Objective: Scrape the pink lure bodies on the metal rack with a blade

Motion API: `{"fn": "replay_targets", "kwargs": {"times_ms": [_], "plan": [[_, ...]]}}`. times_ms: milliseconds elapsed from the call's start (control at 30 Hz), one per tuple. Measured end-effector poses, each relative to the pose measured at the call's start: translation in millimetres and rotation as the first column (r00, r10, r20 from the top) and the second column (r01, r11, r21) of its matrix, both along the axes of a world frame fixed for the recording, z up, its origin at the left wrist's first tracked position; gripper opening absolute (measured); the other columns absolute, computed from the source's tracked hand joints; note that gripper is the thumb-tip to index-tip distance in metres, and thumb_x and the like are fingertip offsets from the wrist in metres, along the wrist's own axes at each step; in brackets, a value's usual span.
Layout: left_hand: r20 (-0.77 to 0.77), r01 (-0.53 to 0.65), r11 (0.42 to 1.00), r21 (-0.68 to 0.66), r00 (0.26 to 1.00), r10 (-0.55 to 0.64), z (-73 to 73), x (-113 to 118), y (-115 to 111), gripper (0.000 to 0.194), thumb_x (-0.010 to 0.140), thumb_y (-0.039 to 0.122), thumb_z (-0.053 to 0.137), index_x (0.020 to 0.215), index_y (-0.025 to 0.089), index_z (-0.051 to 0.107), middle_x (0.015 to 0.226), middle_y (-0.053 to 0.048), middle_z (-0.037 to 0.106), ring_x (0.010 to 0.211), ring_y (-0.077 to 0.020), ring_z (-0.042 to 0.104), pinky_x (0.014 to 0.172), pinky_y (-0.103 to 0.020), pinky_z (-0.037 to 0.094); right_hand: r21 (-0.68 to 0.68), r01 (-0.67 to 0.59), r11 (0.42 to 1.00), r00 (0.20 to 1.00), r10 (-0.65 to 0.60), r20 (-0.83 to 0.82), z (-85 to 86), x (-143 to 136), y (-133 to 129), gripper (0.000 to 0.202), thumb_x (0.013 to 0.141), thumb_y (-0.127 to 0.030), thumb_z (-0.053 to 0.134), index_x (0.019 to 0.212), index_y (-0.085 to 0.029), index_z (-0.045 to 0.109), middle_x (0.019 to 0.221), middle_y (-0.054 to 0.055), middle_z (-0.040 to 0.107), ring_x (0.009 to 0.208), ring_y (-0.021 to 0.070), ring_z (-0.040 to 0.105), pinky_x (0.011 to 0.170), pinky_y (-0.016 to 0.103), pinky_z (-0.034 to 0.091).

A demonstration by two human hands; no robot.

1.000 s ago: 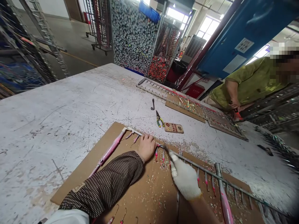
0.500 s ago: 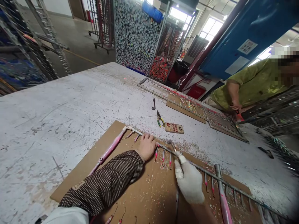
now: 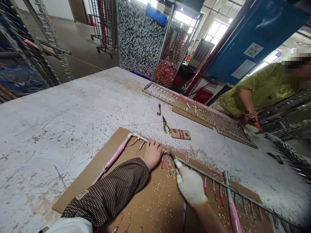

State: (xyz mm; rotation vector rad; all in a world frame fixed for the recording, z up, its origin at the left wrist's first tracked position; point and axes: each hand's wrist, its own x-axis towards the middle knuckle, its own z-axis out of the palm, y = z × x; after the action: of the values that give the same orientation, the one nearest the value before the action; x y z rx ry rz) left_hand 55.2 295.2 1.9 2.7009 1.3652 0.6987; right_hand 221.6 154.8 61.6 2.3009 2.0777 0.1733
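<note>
So your left hand [image 3: 153, 154] is bare and resting over the top bar of the metal rack [image 3: 206, 173], fingers bent across it. Can't tell if they actually wrap underneath or how hard you're pressing. Checked sleeve [image 3: 111, 187] on that arm, nice.

Your right hand [image 3: 191, 186] has a white glove on, and it's closed around a slim tool [image 3: 173, 156]. The dark end of the tool is right at the bar, just beside your bare hand, by a couple of pink-tipped hooks [image 3: 162, 161] hanging off the rack. Can't make out exactly what the tip is touching.

The rack itself lies on a sheet of cardboard [image 3: 97, 165] on the scuffed white table [image 3: 60, 123], with one pink rod [image 3: 118, 153] at its left end and another pink rod crossing under or over it further right. You've got little paint chips [image 3: 201, 155] scattered on the cardboard and on the table past the bar.

Beyond the rack there's a pair of pliers [image 3: 166, 126] with yellow-green handles, right next to a flat printed plate [image 3: 180, 133], plus a small dark metal piece [image 3: 159, 110] nearby. Across the table, a person in a yellow-green shirt [image 3: 257, 85] holds a red tool [image 3: 257, 124] near another rack.
</note>
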Motion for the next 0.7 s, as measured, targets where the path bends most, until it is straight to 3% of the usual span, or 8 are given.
{"fn": "replay_targets", "kwargs": {"times_ms": [67, 200, 367, 533, 700], "plan": [[0.007, 0.004, 1.000, 0.005, 1.000, -0.004, -1.5, 0.6, 0.2, 0.025, 0.097, 0.032, 0.054, 0.085, 0.015, 0.069, 0.095, -0.009, 0.061, 0.098, -0.0259, 0.049, 0.087, -0.043, 0.035, -0.047, 0.019, 0.999, 1.000, -0.019, -0.012, 0.4, -0.4, 1.3, 0.048, 0.095, -0.022, 0.045, 0.142, -0.031, 0.053, 0.084, 0.002, 0.075, 0.070, 0.0196, 0.068, 0.064, 0.027, 0.044], [0.017, 0.014, 1.000, 0.016, 1.000, -0.015, -3.4, 1.1, 0.5, 0.025, 0.097, 0.033, 0.054, 0.087, 0.015, 0.069, 0.095, -0.009, 0.061, 0.097, -0.0259, 0.049, 0.087, -0.044, 0.034, 0.152, 0.124, 0.981, 0.992, -0.126, 0.004, 0.8, -0.7, 1.7, 0.044, 0.101, -0.032, 0.037, 0.142, -0.027, 0.054, 0.095, 0.007, 0.075, 0.079, 0.0218, 0.069, 0.070, 0.031, 0.046], [0.017, 0.009, 1.000, 0.008, 1.000, -0.009, -2.3, 1.0, 0.6, 0.025, 0.097, 0.033, 0.055, 0.087, 0.015, 0.068, 0.094, -0.009, 0.061, 0.096, -0.0260, 0.049, 0.087, -0.043, 0.034, -0.079, -0.028, 0.996, 0.999, 0.031, 0.039, -1.5, 1.2, 2.9, 0.052, 0.091, -0.020, 0.049, 0.142, -0.030, 0.053, 0.077, 0.002, 0.073, 0.066, 0.0203, 0.066, 0.061, 0.028, 0.042], [0.012, 0.011, 1.000, 0.001, 1.000, -0.011, -1.3, 1.0, 0.2, 0.025, 0.097, 0.034, 0.056, 0.088, 0.015, 0.069, 0.096, -0.008, 0.062, 0.098, -0.0262, 0.049, 0.087, -0.044, 0.034, 0.261, 0.044, 0.964, 0.998, -0.056, 0.039, -1.9, 2.3, -1.2, 0.042, 0.099, -0.028, 0.042, 0.138, -0.023, 0.058, 0.085, 0.007, 0.074, 0.074, 0.0215, 0.067, 0.067, 0.030, 0.044], [0.008, -0.003, 1.000, -0.002, 1.000, 0.003, -2.5, 1.3, 0.4, 0.026, 0.097, 0.034, 0.055, 0.086, 0.015, 0.069, 0.095, -0.009, 0.062, 0.097, -0.0261, 0.049, 0.087, -0.044, 0.034, -0.024, -0.055, 0.998, 0.996, 0.057, 0.064, -7.0, 2.1, -0.1, 0.054, 0.089, -0.017, 0.051, 0.142, -0.031, 0.053, 0.071, 0.001, 0.071, 0.060, 0.0188, 0.064, 0.057, 0.027, 0.039]]}}
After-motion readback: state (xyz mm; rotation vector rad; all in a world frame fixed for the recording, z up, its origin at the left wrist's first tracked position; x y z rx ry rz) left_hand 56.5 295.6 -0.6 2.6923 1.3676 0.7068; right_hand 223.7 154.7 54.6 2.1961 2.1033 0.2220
